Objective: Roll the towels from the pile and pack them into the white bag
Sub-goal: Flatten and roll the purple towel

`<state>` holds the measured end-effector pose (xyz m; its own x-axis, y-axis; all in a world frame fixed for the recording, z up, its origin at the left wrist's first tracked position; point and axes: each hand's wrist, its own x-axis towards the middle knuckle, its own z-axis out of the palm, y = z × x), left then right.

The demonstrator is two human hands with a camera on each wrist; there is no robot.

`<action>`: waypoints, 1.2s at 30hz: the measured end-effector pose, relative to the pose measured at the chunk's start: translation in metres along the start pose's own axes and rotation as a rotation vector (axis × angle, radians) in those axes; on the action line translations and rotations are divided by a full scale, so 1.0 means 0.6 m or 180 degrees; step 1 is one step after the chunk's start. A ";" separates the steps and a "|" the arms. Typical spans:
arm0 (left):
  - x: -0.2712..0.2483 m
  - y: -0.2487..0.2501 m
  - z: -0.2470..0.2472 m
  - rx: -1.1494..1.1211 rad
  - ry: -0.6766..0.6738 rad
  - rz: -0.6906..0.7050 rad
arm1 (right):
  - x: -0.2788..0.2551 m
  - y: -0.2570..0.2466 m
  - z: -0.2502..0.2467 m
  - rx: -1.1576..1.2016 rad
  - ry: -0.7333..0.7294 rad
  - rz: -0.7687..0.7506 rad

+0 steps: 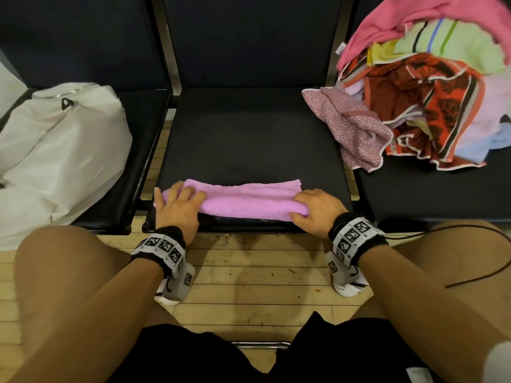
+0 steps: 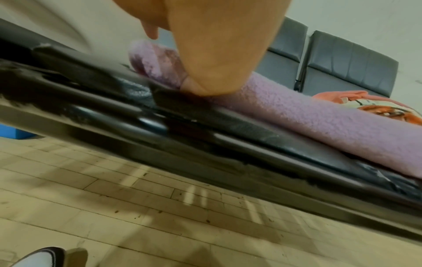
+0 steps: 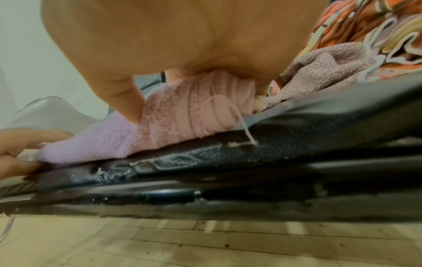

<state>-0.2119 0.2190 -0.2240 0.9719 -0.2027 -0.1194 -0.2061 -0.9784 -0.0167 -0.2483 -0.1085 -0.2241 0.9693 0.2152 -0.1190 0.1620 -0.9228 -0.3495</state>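
Observation:
A lilac-pink towel lies as a partly rolled tube along the front edge of the middle black seat, with a flat strip still showing behind the roll. My left hand curls over the roll's left end, thumb at the near side. My right hand curls over the right end, where a loose thread hangs from the towel. The white bag sits on the left seat, its opening hidden. The pile of towels lies on the right seat.
A speckled mauve towel spills from the pile toward the middle seat. Metal frame bars separate the seats. My bare knees flank a wooden floor below the seat edge. A black cable loops over my right leg.

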 end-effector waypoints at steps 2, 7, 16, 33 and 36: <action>0.005 -0.006 0.002 0.0022 0.0220 -0.0124 | -0.003 0.005 -0.002 -0.0055 0.0008 0.0018; 0.011 -0.006 0.000 -0.0036 0.0325 -0.0405 | -0.011 0.021 -0.013 0.0073 -0.0046 0.0310; 0.010 0.052 0.009 -0.0556 0.0190 0.0588 | -0.003 0.020 -0.021 0.0351 -0.0329 0.0616; 0.015 0.068 0.022 -0.0465 0.0191 0.0405 | -0.017 -0.048 0.034 -0.0630 0.0739 -0.0041; 0.017 0.066 0.021 -0.0426 0.0175 0.0436 | -0.012 -0.040 0.042 -0.0685 0.0669 0.0048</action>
<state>-0.2114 0.1785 -0.2383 0.9414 -0.3325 -0.0572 -0.3234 -0.9375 0.1286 -0.2639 -0.0800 -0.2386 0.9853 0.1508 0.0801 0.1610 -0.9768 -0.1415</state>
